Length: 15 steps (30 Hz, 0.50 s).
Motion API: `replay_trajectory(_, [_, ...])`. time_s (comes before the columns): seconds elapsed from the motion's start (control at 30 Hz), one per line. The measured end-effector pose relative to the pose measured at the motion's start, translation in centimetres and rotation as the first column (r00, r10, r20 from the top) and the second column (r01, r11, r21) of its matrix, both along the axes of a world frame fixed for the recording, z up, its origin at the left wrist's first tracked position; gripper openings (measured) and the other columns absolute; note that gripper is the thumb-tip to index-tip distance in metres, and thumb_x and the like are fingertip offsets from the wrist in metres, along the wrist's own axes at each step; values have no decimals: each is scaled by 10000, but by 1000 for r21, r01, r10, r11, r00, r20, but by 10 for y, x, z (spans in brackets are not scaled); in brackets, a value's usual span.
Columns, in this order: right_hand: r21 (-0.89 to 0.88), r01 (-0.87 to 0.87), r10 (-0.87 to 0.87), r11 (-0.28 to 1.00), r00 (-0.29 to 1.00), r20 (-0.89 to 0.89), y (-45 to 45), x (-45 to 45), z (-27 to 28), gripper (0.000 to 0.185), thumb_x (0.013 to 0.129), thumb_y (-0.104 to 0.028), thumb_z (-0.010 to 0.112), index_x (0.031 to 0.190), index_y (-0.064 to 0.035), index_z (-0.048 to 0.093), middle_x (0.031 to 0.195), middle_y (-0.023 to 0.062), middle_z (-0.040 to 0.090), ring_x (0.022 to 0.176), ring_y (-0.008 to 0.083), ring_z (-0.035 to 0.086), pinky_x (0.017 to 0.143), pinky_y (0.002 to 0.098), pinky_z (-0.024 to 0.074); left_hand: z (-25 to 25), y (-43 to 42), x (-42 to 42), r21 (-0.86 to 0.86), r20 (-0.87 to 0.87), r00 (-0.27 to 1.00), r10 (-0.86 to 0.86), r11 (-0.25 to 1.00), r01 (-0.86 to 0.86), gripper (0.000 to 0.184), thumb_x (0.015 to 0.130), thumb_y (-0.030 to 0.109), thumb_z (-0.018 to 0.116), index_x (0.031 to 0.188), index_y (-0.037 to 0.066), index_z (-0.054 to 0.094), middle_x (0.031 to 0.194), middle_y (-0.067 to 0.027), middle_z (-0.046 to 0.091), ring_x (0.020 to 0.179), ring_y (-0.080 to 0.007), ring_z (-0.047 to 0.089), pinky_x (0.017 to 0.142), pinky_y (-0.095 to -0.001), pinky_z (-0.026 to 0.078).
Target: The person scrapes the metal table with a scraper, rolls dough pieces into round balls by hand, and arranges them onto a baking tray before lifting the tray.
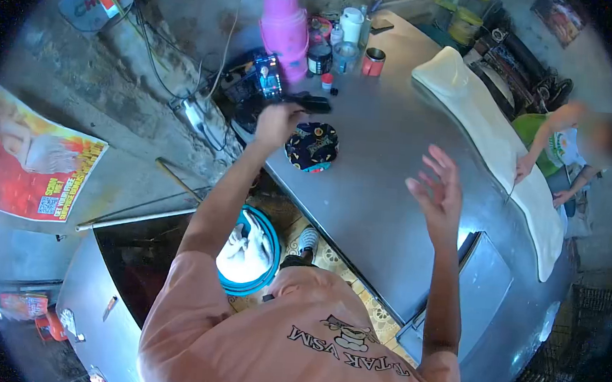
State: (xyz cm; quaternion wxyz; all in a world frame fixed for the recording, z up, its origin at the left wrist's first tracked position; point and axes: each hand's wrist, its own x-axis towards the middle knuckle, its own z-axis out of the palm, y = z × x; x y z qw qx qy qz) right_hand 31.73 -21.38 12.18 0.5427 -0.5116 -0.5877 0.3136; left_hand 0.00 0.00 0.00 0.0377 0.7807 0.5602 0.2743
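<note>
My left hand (275, 123) is closed round a dark object (315, 104) that sticks out to its right, over the metal table (364, 167); I cannot make out what it is. Just below and right of that hand lies a round dark patterned cloth item (312, 147). Behind it a lit phone (268, 75) stands upright. My right hand (439, 190) is raised above the table with its fingers apart and nothing in it. A long strip of white dough-like material (491, 133) stretches along the table's far right side.
At the back stand a pink jug (286, 40), jars and a red cup (373, 62). Another person (554, 148) touches the white strip at the right. A grey tray (473, 291) lies near my right forearm. Below the table edge is a blue basin (248, 251).
</note>
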Motion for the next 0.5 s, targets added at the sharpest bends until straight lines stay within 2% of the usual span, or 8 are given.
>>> replay_trajectory(0.07, [-68,115,-108,991,989,98,-23,17,-6,563,816,-115,690,1317,-80,435,1365,104,435,1218,255,468,959,358,437,-12,9,-6,-78,-25,998,66,995,-68,187,810,243,602,939,158,706,869,-138,676,813,-324,652,721,-446,526])
replay_trajectory(0.13, [-225,147,-184,963,971,-151,-29,31,-43,503,815,-67,669,1274,-53,466,1304,114,468,1149,221,509,931,338,455,-31,52,-29,-120,-130,982,137,981,-153,183,807,244,600,930,160,707,885,-134,678,816,-323,655,723,-449,528])
replay_trajectory(0.2, [-404,261,-314,877,947,-70,-47,32,-56,426,819,-41,645,1221,-24,504,1216,110,520,1070,189,541,904,309,465,-43,67,-37,-212,-213,948,237,936,-282,169,806,230,583,889,145,703,918,-130,683,847,-322,664,743,-450,533])
replay_trajectory(0.27, [-488,311,-316,816,946,74,-67,38,-87,368,824,-45,641,1176,-8,538,1140,95,565,1037,176,554,889,301,466,-53,83,-44,-227,-273,923,272,914,-336,163,811,218,573,872,133,698,918,-138,683,868,-324,663,752,-445,533])
replay_trajectory(0.33, [-547,309,-360,778,933,14,-95,40,-121,343,836,-93,643,1153,1,554,1074,74,592,1002,158,560,880,301,459,-55,84,-45,-272,-376,881,288,874,-402,171,826,184,543,865,100,687,931,-150,683,914,-326,660,769,-436,533])
replay_trajectory(0.37, [-554,310,-363,773,932,16,-105,39,-129,343,836,-93,643,1153,1,554,1074,74,592,1002,158,560,880,301,459,-58,86,-44,-279,-380,881,282,873,-400,171,826,184,543,865,100,687,931,-150,683,914,-326,660,769,-436,533])
replay_trajectory(0.43, [-628,257,-428,735,894,-135,-118,28,-135,351,848,-154,641,1157,-10,557,1065,61,589,975,146,555,854,299,457,-61,92,-49,-281,-421,855,301,853,-439,186,842,163,524,902,97,687,960,-142,683,922,-320,661,776,-435,532])
replay_trajectory(0.5, [-628,267,-444,731,885,-142,-125,20,-140,361,854,-200,634,1155,-16,559,1060,53,584,950,132,544,826,283,454,-65,94,-50,-302,-457,841,288,839,-452,195,849,154,515,918,98,688,977,-140,681,928,-316,660,779,-433,531])
